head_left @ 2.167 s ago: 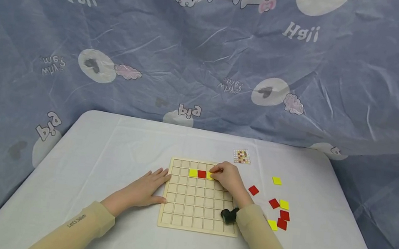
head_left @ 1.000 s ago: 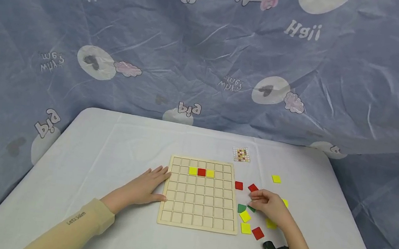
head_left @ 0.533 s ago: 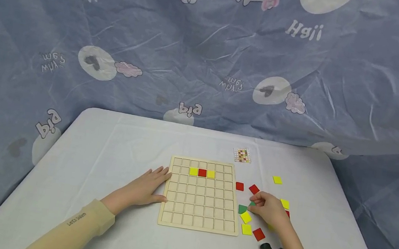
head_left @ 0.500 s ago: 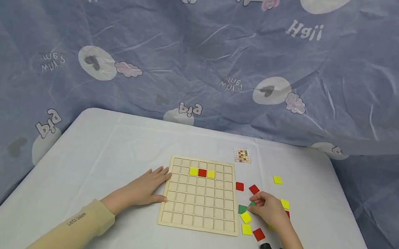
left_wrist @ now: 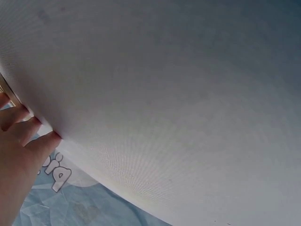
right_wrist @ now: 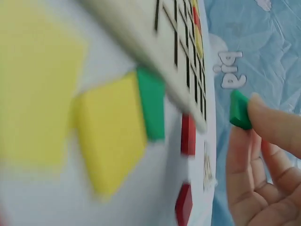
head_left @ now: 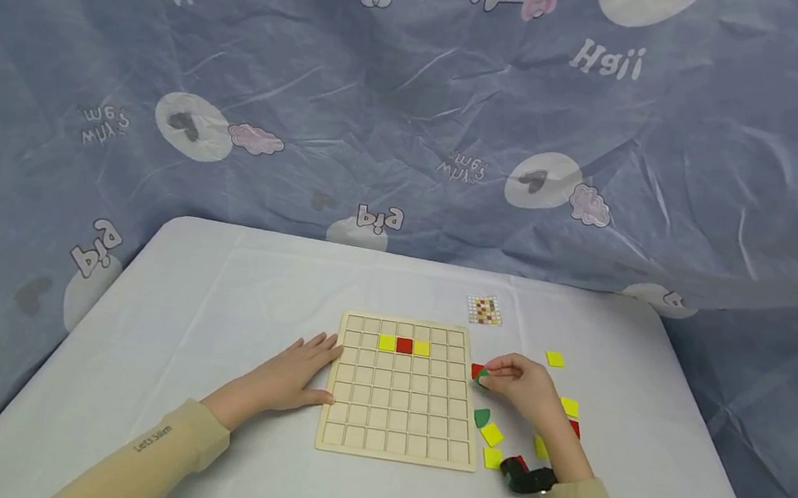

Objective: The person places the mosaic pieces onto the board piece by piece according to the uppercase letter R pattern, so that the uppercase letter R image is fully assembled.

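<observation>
Between thumb and fingers, my right hand (head_left: 520, 387) pinches a green quarter-round tile (right_wrist: 240, 110), raised off the table just right of the board. A wooden grid board (head_left: 397, 402) lies flat; its second row holds a yellow tile (head_left: 386, 343), a red tile (head_left: 405, 346) and another yellow tile (head_left: 421, 348) side by side. My left hand (head_left: 287, 373) lies with fingers spread on the table, fingertips and thumb at the board's left edge. A second green tile (head_left: 481, 418) rests by the board's right edge, and a loose red tile (head_left: 477, 371) is partly behind the held one.
Several loose tiles lie right of the board, among them yellow tiles (head_left: 491, 434) near it and a yellow tile (head_left: 554, 359) farther back. A small printed pattern card (head_left: 485, 310) lies behind the board. The black wrist camera (head_left: 524, 476) covers part of a red tile.
My right hand first let go of the yellow tile in the second row and moved to the loose tiles. It took up a green tile and has carried it up and left toward the board.
</observation>
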A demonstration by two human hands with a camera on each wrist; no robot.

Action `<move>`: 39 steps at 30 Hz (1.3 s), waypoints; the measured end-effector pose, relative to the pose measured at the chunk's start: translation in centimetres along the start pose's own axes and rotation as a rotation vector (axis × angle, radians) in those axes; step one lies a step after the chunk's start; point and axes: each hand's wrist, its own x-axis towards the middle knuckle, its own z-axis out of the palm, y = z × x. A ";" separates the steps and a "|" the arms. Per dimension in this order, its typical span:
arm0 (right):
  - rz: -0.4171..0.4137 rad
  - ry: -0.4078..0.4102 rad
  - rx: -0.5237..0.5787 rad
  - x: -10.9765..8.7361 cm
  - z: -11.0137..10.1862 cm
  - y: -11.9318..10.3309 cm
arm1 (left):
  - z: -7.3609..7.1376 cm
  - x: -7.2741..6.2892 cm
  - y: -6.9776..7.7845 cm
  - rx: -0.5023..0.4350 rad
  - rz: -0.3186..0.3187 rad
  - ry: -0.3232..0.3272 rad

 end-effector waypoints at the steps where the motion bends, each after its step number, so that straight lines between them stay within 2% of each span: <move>1: -0.009 -0.005 0.023 0.4 0.3 -0.4 | 0.0 0.0 0.0 0.005 -0.003 -0.004; 5: -0.041 -0.008 0.064 2.0 1.6 -1.5 | 0.1 0.0 -0.1 0.003 0.000 -0.001; 14: -0.079 -0.017 0.001 4.4 3.9 -3.5 | 0.1 0.0 0.0 0.007 0.001 0.004; 21: -0.110 -0.039 -0.085 4.9 4.7 -3.9 | 0.1 -0.1 0.0 -0.010 0.001 0.008; 33: -0.147 0.005 -0.238 5.3 5.9 -4.0 | -0.1 0.0 0.2 0.002 0.011 0.010; 39: -0.166 -0.002 -0.258 5.3 6.0 -4.1 | -0.1 0.0 0.1 -0.005 0.016 0.016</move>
